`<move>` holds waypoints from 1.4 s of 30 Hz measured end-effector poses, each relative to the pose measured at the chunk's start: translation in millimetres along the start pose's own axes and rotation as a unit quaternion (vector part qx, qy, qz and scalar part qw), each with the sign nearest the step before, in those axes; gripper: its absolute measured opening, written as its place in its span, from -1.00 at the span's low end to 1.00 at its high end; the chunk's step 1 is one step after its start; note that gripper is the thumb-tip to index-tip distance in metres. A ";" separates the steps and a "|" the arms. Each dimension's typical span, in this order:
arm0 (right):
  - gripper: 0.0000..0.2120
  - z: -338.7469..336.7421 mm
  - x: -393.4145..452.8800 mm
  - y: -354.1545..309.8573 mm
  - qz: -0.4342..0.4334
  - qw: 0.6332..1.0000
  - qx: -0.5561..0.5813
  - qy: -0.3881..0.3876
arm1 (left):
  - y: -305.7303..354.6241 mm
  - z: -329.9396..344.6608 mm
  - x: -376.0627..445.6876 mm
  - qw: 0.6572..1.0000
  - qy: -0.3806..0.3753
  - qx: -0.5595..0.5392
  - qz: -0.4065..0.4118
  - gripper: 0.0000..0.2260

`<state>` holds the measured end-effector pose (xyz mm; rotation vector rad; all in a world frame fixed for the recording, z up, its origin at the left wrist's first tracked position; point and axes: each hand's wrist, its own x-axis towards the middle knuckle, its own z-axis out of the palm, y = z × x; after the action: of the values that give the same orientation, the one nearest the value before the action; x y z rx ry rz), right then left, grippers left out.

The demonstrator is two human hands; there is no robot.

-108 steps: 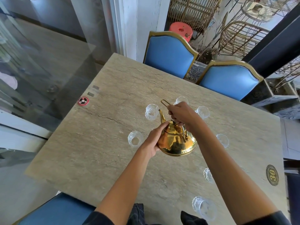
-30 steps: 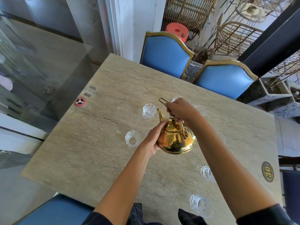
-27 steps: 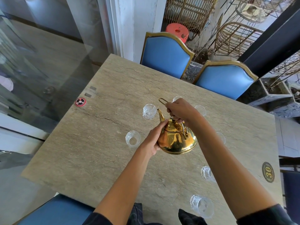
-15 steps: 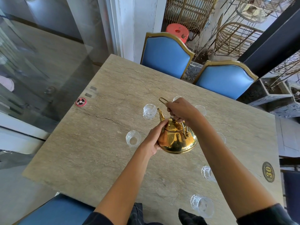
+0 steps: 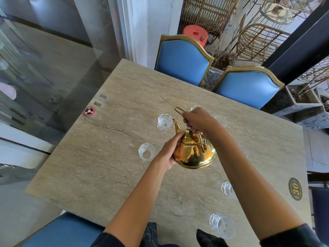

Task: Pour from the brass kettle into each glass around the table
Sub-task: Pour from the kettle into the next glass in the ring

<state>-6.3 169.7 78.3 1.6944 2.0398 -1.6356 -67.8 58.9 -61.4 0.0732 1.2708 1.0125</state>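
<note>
Little is changing since the earlier frames; the brass kettle (image 5: 195, 151) is staying tilted above the surface (image 5: 110, 168), spout nearing a glass (image 5: 164, 122). The right hand (image 5: 197, 121) is gripping its handle, the left hand (image 5: 170, 150) pressing its slippery, heavy-looking side

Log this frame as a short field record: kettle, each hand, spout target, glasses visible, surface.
kettle: brass kettle lifted off the table, tilted, spout up-left
right hand: right hand grips the handle
left hand: left hand presses on the kettle's side
spout target: spout tip beside the glass; no stream discernible
glasses visible: seven, some partly hidden by the arms
surface: stone table
</note>
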 end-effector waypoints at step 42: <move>-0.64 16.4 -76.2 51.6 -0.103 0.991 0.089 -0.010 | -40.5 -25.0 -26.5 0.996 0.042 -0.004 0.081 -0.08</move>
<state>53.2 97.7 81.0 1.5511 2.1847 -1.9410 -62.9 5.8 -72.9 0.1299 1.3542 1.1713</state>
